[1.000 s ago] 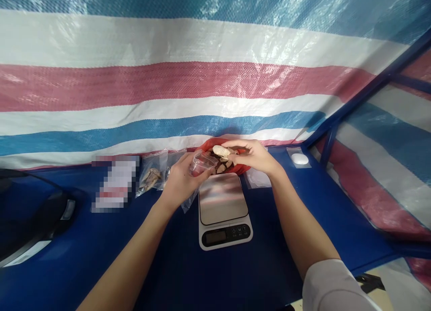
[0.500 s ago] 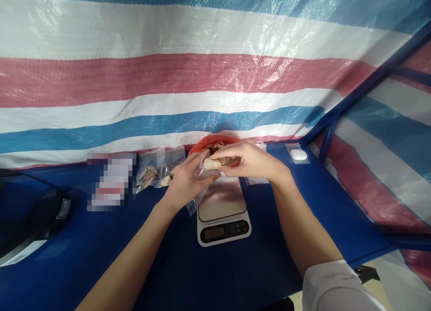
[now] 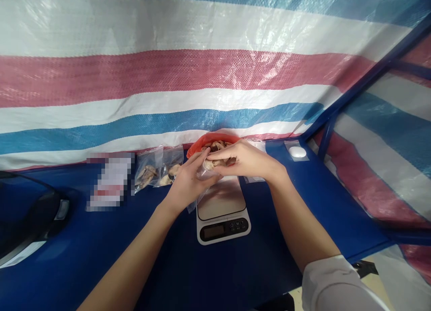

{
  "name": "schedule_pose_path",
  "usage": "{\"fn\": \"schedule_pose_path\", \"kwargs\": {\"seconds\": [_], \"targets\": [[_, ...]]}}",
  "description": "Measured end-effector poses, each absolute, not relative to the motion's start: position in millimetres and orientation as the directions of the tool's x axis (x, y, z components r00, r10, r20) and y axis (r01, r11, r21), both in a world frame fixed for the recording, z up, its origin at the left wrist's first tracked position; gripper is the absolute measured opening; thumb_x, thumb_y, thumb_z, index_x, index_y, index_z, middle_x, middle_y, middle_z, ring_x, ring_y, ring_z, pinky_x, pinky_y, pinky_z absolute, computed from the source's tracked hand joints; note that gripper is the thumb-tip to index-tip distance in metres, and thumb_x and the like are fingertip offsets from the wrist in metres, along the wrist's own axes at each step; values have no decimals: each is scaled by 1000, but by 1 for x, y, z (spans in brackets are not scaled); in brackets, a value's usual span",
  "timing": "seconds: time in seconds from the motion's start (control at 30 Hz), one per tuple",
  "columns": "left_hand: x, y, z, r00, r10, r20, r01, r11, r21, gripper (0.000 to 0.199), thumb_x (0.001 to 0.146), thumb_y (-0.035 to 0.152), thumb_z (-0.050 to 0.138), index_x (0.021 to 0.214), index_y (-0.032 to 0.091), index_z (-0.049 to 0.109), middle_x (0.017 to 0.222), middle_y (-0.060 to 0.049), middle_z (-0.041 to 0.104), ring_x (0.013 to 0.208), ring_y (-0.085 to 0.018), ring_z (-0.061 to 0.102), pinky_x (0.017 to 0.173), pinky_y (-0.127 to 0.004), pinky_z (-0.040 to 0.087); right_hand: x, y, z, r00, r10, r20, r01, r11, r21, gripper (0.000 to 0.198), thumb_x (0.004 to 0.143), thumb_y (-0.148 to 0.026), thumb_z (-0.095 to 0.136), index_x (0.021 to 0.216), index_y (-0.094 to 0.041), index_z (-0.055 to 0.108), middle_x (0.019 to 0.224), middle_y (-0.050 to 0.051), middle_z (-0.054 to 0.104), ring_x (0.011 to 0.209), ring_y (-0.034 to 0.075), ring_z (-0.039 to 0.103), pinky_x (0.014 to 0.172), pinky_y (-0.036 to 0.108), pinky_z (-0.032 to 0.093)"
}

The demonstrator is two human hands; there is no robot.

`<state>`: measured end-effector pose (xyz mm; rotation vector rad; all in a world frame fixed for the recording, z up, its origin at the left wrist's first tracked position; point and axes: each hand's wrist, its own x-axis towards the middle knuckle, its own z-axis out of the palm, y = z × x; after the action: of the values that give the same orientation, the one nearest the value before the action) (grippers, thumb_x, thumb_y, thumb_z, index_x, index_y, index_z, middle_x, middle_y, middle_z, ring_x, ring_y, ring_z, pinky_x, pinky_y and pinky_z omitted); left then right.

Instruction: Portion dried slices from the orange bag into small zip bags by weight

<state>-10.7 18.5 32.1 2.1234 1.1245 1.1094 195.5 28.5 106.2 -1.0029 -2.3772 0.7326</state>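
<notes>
My left hand point(image 3: 185, 181) is closed on a clear plastic bag point(image 3: 192, 207), its fingers and thumb around the bag's mouth. A pale dried mushroom point(image 3: 209, 164) shows at that mouth. My right hand point(image 3: 251, 160) meets it from the other side, thumb and fingers pinching dried mushrooms point(image 3: 222, 162) against the opening. Both hands are above the far end of a white kitchen scale point(image 3: 222, 203), whose display looks dark. Just behind them an orange-red bag point(image 3: 195, 146) holds several more dried mushrooms point(image 3: 218, 145).
Two clear zip bags with mushroom pieces, a left one point(image 3: 147, 174) and a right one point(image 3: 170, 174), lie beside a blurred-out sheet point(image 3: 112, 181). A white oval object point(image 3: 296, 152) rests on a small bag at right. A black object point(image 3: 40, 216) stands far left. Striped sheeting point(image 3: 168, 73) hangs behind.
My right hand has moved slightly left, bringing the mushrooms further into the bag's mouth. My left hand stays around the bag. The view has shifted slightly.
</notes>
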Motion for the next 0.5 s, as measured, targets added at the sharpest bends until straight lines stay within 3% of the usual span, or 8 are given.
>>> {"fn": "schedule_pose_path", "kwargs": {"seconds": [0.17, 0.37, 0.5], "targets": [[-9, 17, 32, 316, 852, 417, 448, -522, 726, 73, 77, 48, 80, 142, 22, 58, 136, -13, 65, 128, -31, 61, 111, -49, 48, 196, 31, 103, -640, 733, 228, 465, 606, -645, 18, 91, -33, 66, 86, -18, 76, 69, -3, 60, 63, 9, 42, 63, 25, 32], [-8, 17, 33, 303, 868, 394, 418, -493, 764, 69, 77, 45, 80, 139, 22, 61, 137, -13, 65, 127, -31, 61, 110, -48, 49, 191, 30, 106, -603, 755, 259, 502, 611, -612, 8, 87, -26, 72, 86, -20, 78, 75, -3, 65, 69, 10, 50, 66, 25, 34], [-7, 18, 32, 274, 874, 401, 379, -481, 790, 77, 76, 47, 82, 144, 21, 56, 139, -12, 64, 128, -32, 61, 111, -48, 48, 190, 31, 106, -607, 744, 281, 472, 621, -625, 10, 88, -26, 72, 88, -19, 78, 83, 0, 69, 77, 12, 56, 68, 25, 37]]}}
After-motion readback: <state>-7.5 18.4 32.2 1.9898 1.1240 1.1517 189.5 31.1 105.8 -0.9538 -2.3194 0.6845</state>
